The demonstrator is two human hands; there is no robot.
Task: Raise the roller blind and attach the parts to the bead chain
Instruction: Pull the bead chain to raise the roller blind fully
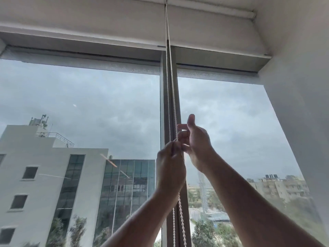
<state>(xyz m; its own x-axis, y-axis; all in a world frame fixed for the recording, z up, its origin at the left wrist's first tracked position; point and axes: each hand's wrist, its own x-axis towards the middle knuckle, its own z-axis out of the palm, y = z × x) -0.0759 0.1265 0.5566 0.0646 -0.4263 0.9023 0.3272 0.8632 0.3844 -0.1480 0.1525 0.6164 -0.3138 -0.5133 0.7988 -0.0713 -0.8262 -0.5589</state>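
Note:
A white bead chain (168,77) hangs in two strands from the ceiling down along the grey window mullion (164,107). My left hand (170,166) is closed around the chain at mid-height. Just above and to its right, my right hand (196,141) curls its fingers around the same chain, thumb pointing up. Below the hands the chain (180,214) runs on down out of view. Two roller blinds are rolled far up: the left blind (80,22) and the right blind (213,34), each with its bottom bar near the top of the glass. No loose parts are visible.
A white wall (302,104) closes in the window at the right. The blind's roller tube (249,15) sits at the ceiling. Through the glass (80,104) I see a cloudy sky, buildings and trees.

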